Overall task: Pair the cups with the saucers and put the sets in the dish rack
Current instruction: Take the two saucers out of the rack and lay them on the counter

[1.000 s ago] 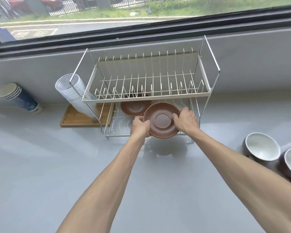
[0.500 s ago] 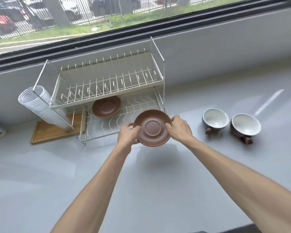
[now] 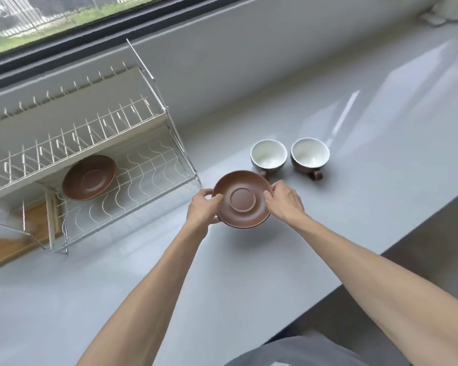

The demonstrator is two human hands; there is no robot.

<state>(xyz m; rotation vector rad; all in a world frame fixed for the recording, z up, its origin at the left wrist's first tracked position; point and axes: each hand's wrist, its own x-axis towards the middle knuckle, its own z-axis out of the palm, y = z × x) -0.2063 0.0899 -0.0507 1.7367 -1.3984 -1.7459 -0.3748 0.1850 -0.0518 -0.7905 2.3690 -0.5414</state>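
Brown glazed saucer [image 3: 242, 199], centre frame, pinched at opposite rims by left hand [image 3: 202, 207] and right hand [image 3: 284, 200]; likely rigid, slick, breakable.

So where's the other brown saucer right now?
In the head view, the other brown saucer lies on the left, on the lower shelf of the dish rack, under its upper tier and away from both hands.
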